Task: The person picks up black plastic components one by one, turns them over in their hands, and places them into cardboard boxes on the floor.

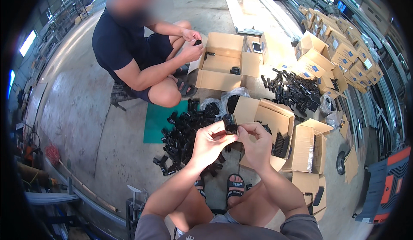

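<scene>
In front of me my left hand (210,142) grips a black tubular fitting (229,120) from its left side, fingers curled around its lower end. My right hand (257,144) pinches at the same fitting's right edge with thumb and forefinger. Whether a smaller part sits between the right fingertips is too small to tell. Below and left of my hands lies a heap of black branched fittings (183,134), partly on a green mat (157,124). An open cardboard box (282,111) holding black parts stands just right of my hands.
Opposite at left, a seated person (124,59) holds a black part beside an open carton (218,79) with a few parts inside. Another black heap (297,89) lies at right. Stacked cartons (344,46), metal profiles (234,10), a smaller box (303,147) and an orange-grey toolbox (389,188) surround us.
</scene>
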A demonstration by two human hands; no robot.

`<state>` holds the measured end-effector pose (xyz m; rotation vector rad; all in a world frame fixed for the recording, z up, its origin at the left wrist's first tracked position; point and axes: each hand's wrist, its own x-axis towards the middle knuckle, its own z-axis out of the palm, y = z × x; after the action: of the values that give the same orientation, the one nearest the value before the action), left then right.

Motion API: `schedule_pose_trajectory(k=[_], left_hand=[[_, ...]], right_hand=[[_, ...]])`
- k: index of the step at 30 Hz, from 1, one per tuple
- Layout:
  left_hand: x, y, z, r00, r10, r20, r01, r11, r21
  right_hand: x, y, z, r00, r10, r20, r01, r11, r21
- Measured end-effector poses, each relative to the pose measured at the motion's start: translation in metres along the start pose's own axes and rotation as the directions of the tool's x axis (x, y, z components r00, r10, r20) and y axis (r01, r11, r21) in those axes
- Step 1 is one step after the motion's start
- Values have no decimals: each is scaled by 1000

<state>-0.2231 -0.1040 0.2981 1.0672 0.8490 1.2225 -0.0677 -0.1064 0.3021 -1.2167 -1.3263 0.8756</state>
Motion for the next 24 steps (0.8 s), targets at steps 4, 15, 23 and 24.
schedule_pose_trajectory(k=[4, 15, 23, 24], left_hand=[[0, -5, 1, 1000, 25, -12, -25, 997, 73], [-6, -3, 6, 989, 117, -95, -83, 950, 302], [-9, 4, 8, 990, 103, -97, -53, 906, 421], [-9, 5, 8, 991, 97, -96, -47, 902, 430]], right_hand=[[-2, 9, -2, 995, 104, 8, -104, 988, 117], [0, 12, -7, 952, 291, 96, -305, 921, 240], [-1, 7, -10, 974, 214, 69, -222, 965, 137], [0, 10, -12, 973, 214, 84, -225, 963, 150]])
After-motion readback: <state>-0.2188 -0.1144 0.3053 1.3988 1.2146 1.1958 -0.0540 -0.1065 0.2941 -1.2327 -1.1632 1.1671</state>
